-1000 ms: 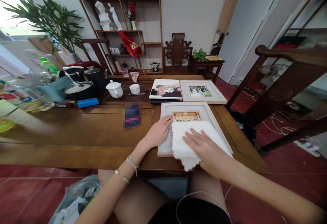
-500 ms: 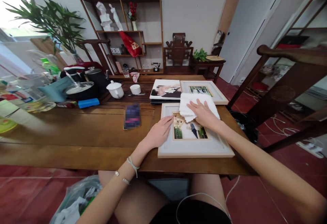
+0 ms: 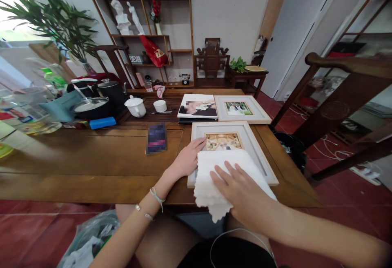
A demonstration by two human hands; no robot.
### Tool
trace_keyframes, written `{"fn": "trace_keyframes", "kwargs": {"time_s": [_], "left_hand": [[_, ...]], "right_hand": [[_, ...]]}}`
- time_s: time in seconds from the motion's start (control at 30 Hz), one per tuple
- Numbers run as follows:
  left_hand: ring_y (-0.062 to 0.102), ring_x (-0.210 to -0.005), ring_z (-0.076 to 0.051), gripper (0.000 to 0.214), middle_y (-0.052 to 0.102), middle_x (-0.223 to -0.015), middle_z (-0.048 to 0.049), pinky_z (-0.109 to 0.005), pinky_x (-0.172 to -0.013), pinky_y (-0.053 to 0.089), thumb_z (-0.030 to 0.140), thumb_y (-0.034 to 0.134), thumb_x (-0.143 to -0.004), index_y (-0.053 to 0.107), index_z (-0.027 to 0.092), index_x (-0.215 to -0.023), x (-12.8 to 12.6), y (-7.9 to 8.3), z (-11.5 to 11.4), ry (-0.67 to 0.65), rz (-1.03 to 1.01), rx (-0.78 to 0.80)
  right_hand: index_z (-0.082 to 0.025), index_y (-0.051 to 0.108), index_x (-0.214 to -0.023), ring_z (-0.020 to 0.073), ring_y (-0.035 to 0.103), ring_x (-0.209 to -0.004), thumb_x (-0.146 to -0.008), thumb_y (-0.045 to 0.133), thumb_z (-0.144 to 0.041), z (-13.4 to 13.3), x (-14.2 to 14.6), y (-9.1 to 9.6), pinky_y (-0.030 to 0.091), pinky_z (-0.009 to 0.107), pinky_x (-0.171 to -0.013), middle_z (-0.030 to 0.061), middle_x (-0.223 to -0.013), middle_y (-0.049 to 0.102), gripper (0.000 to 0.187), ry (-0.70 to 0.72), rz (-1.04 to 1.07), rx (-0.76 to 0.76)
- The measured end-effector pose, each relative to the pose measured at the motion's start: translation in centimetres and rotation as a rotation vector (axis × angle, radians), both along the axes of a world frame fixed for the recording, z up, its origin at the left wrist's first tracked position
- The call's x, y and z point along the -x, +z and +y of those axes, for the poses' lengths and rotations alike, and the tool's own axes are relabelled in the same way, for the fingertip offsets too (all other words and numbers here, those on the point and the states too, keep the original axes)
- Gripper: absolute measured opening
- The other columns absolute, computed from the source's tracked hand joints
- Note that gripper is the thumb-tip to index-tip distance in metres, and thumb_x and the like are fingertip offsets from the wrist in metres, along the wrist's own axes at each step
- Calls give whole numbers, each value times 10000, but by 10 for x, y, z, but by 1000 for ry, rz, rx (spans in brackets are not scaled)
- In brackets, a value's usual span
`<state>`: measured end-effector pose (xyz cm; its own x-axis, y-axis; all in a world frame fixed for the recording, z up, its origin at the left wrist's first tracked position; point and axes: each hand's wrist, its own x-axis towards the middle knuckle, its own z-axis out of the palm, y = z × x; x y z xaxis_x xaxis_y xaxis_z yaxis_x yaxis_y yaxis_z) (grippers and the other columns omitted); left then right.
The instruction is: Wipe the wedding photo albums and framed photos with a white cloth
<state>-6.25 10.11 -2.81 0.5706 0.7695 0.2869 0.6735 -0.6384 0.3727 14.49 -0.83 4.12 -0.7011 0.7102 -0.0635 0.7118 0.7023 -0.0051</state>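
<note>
A light wooden picture frame (image 3: 266, 160) with a wide white mat lies on the table in front of me. The colour photo (image 3: 223, 139) inside it is partly covered by a folded white cloth (image 3: 210, 178). My right hand (image 3: 241, 188) lies flat on this cloth, fingers spread, at the frame's near side. One scalloped end of the cloth hangs past the near edge. At the frame's left side rests my left hand (image 3: 189, 158), its fingers stretched out and their tips by the photo's left border. My right thumb is hidden.
Behind are a second frame (image 3: 260, 115) and a white photo panel (image 3: 197, 107) on a dark item. A phone-like object (image 3: 156, 138), blurred, lies left. Farther off stand a lidded white cup (image 3: 135, 107), a small white cup (image 3: 159, 105) and a blue box (image 3: 103, 122). A wooden chair (image 3: 333, 100) stands right.
My right hand has slid the cloth from the frame's far edge toward me, down to its near edge. The photo's upper part now shows and its lower part is covered. My left hand stays in place.
</note>
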Motion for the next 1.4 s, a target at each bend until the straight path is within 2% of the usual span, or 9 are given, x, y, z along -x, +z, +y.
{"fn": "trace_keyframes", "kwargs": {"time_s": [0.13,0.3,0.5,0.7,0.87,0.97,1.1,1.27,1.4], "left_hand": [[340,-1399,-270,532,378,-1508,-145,-453,-1165,314,207,415,-913,390,114,-1436,0,1,-1,-10,-3,11],[381,-1375,-243,450,434,-1467,-141,-437,-1157,332,181,326,-947,471,119,-1368,-1,0,0,6,1,-29],[365,-1386,-244,465,414,-1483,-144,-442,-1155,326,207,300,-966,425,98,-1401,-3,2,-1,48,33,16],[363,-1387,-230,468,411,-1490,-121,-434,-1146,338,216,299,-966,415,132,-1412,-2,2,-1,48,20,9],[369,-1383,-234,466,421,-1482,-130,-436,-1150,332,211,294,-967,422,117,-1405,-2,3,-1,46,24,15],[364,-1386,-236,461,419,-1480,-141,-434,-1154,328,212,289,-971,432,99,-1395,-3,4,-1,37,20,19],[364,-1385,-248,461,417,-1479,-146,-459,-1146,337,206,300,-967,428,97,-1396,-4,4,-1,47,17,29],[383,-1370,-248,442,440,-1457,-154,-454,-1141,350,183,317,-954,474,103,-1360,-3,3,-1,27,-3,18],[356,-1389,-250,500,405,-1485,-154,-459,-1142,342,169,373,-914,417,112,-1408,-1,2,0,3,-6,26]], "right_hand": [[-79,424,-1414,409,290,-1392,-594,513,-2,11,-4,-4,306,596,-1099,204,-1479,412,828,8,51,50],[-120,404,-1436,327,246,-1426,-600,456,54,55,-24,-10,265,533,-1144,139,-1502,401,855,-41,70,91],[-114,405,-1430,324,309,-1404,-650,438,87,110,-43,-16,268,558,-1127,159,-1484,422,807,-204,106,-172],[-132,403,-1423,356,280,-1411,-690,461,67,141,-52,-4,134,625,-1140,160,-1479,431,762,-190,131,-508],[-117,501,-1335,436,266,-1394,-684,513,10,152,-51,-20,186,685,-1070,221,-1519,331,663,-253,-5,-336],[-96,519,-1302,435,227,-1408,-681,512,-2,151,-49,-26,197,644,-1079,239,-1545,261,628,-252,-15,-261],[-105,511,-1295,384,366,-1350,-694,467,-11,133,-39,-17,288,564,-1063,205,-1456,436,610,-226,-2,-144],[-125,560,-1226,358,490,-1243,-715,488,-72,74,-16,-2,370,510,-1008,186,-1330,558,518,-136,37,-11],[-129,578,-1194,361,488,-1247,-665,514,-56,25,-6,4,386,501,-1010,184,-1312,569,538,-85,79,90]]}}
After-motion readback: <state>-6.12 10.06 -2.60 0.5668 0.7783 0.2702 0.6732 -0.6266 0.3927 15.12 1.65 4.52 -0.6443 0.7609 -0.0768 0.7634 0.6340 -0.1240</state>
